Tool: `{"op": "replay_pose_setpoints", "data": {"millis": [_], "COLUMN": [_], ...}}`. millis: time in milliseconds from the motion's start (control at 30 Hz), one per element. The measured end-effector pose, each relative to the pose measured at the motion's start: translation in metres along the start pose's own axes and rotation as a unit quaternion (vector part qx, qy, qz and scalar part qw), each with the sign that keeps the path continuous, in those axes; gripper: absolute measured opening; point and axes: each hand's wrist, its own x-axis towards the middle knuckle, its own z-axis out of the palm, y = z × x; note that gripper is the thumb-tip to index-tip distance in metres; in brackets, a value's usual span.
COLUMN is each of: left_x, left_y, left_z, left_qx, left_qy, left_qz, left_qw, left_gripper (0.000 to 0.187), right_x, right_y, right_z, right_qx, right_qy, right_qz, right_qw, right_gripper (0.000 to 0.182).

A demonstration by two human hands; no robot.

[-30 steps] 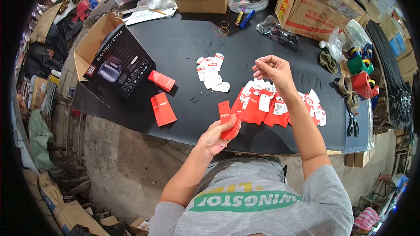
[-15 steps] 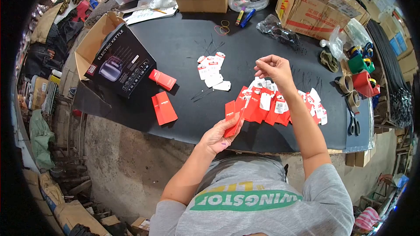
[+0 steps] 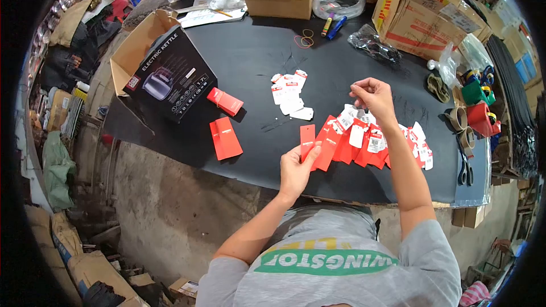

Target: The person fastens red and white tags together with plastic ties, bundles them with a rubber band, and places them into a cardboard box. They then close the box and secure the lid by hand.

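Observation:
Red tags (image 3: pixel 307 140) stand up between the thumb and fingers of my left hand (image 3: pixel 297 171), near the table's front edge. Just right of them lies a spread of red and white tags (image 3: pixel 362 143). My right hand (image 3: pixel 371 95) is raised over the back of that spread, its thumb and fingertips pinched together; anything between them is too small to make out. White tags (image 3: pixel 290 94) with black strings lie in a group at mid-table. Two red tag bundles, one upper (image 3: pixel 225 102) and one lower (image 3: pixel 226 138), rest to the left.
An electric kettle box (image 3: pixel 170 79) stands at the table's left. Cardboard boxes (image 3: pixel 278 1), a marker (image 3: pixel 336 27), rubber bands (image 3: pixel 304 38) and plastic bags (image 3: pixel 339 3) are at the back. Scissors (image 3: pixel 465 165) and tape rolls (image 3: pixel 466 138) lie at the right.
The view has shifted, so the table's things appear further right. My left hand has turned more upright, with its tags now beside the spread. My right hand stays pinched above it.

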Motion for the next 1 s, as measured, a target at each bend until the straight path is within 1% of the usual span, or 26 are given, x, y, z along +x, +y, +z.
{"op": "replay_pose_setpoints", "data": {"millis": [33, 67, 100, 133, 167, 200, 233, 300, 333, 367, 433, 467, 500, 533, 567, 633, 700, 767, 800, 833, 867, 933, 967, 1000], "left_x": [-0.001, -0.005, -0.009, -0.013, -0.017, -0.019, -0.022, -0.031, -0.035, -0.039, -0.044, -0.045, -0.045, -0.045, -0.045, -0.043, -0.040, -0.037, -0.036, -0.035, -0.034, -0.029, -0.028, -0.021], "left_y": [-0.001, -0.001, 0.000, 0.000, 0.000, -0.002, -0.001, 0.008, 0.010, 0.013, 0.017, 0.018, 0.018, 0.018, 0.018, 0.020, 0.020, 0.020, 0.019, 0.017, 0.015, 0.017, 0.021, 0.014], "left_z": [-0.001, -0.001, -0.004, -0.006, -0.009, -0.012, -0.015, -0.017, -0.021, -0.025, -0.035, -0.038, -0.043, -0.048, -0.052, -0.056, -0.059, -0.061, -0.063, -0.067, -0.071, -0.068, -0.069, -0.070], "left_qx": [0.047, 0.078, 0.077, 0.087, 0.097, 0.105, 0.106, -0.013, -0.011, -0.009, -0.104, -0.112, -0.110, -0.158, -0.206, -0.224, -0.241, -0.222, -0.218, -0.218, -0.174, -0.080, -0.031, -0.018], "left_qy": [0.018, 0.032, 0.037, 0.056, 0.074, 0.083, 0.086, 0.085, 0.068, 0.069, 0.039, 0.046, 0.050, 0.040, 0.031, 0.040, 0.042, 0.077, 0.085, 0.084, 0.114, 0.151, 0.157, 0.186], "left_qz": [0.027, 0.033, 0.034, 0.071, 0.107, 0.132, 0.131, 0.100, 0.093, 0.094, 0.043, 0.023, 0.023, 0.007, -0.008, -0.011, -0.014, -0.018, -0.002, 0.000, 0.025, 0.066, 0.088, 0.103], "left_qw": [0.998, 0.996, 0.996, 0.992, 0.987, 0.982, 0.982, 0.991, 0.993, 0.993, 0.993, 0.992, 0.992, 0.987, 0.978, 0.974, 0.970, 0.972, 0.972, 0.972, 0.978, 0.983, 0.983, 0.977], "left_gripper": [0.028, 0.030, 0.030, 0.031, 0.032, 0.033, 0.033, 0.034, 0.035, 0.035, 0.035, 0.038, 0.038, 0.039, 0.041, 0.041, 0.042, 0.041, 0.036, 0.036, 0.032, 0.027, 0.025, 0.027], "right_x": [0.002, 0.005, 0.006, 0.007, 0.007, 0.003, -0.002, -0.005, -0.006, -0.009, -0.022, -0.023, -0.024, -0.024, -0.024, -0.023, -0.022, -0.022, -0.026, -0.030, -0.032, -0.032, -0.033, -0.036], "right_y": [0.002, 0.001, 0.002, 0.005, 0.006, -0.006, -0.017, -0.019, -0.014, -0.009, -0.006, -0.003, 0.001, 0.004, 0.004, 0.006, 0.014, 0.012, 0.001, -0.007, -0.012, -0.022, -0.020, -0.019], "right_z": [-0.002, -0.003, 0.001, 0.007, 0.011, 0.022, 0.034, 0.062, 0.079, 0.098, 0.142, 0.152, 0.161, 0.167, 0.170, 0.173, 0.175, 0.170, 0.164, 0.160, 0.160, 0.149, 0.149, 0.147], "right_qx": [-0.040, -0.075, -0.075, -0.180, -0.277, -0.265, -0.272, -0.268, -0.245, -0.220, -0.262, -0.259, -0.283, -0.308, -0.306, -0.357, -0.347, -0.337, -0.300, -0.262, -0.265, -0.099, -0.062, -0.011], "right_qy": [0.011, 0.017, 0.012, 0.093, 0.172, 0.150, 0.115, 0.003, -0.084, -0.169, -0.269, -0.271, -0.267, -0.264, -0.267, -0.264, -0.265, -0.263, -0.267, -0.271, -0.266, -0.252, -0.257, -0.240], "right_qz": [0.000, 0.023, 0.022, -0.118, -0.255, -0.226, -0.268, -0.362, -0.354, -0.344, -0.334, -0.335, -0.322, -0.308, -0.310, -0.294, -0.311, -0.329, -0.306, -0.282, -0.282, -0.327, -0.318, -0.310], "right_qw": [0.999, 0.997, 0.997, 0.972, 0.910, 0.925, 0.917, 0.893, 0.898, 0.897, 0.864, 0.865, 0.863, 0.860, 0.860, 0.846, 0.844, 0.842, 0.863, 0.882, 0.883, 0.905, 0.910, 0.920], "right_gripper": [0.018, 0.022, 0.022, 0.025, 0.028, 0.032, 0.027, 0.022, 0.020, 0.018, 0.015, 0.015, 0.014, 0.013, 0.013, 0.014, 0.013, 0.013, 0.011, 0.009, 0.009, 0.011, 0.017, 0.019]}}
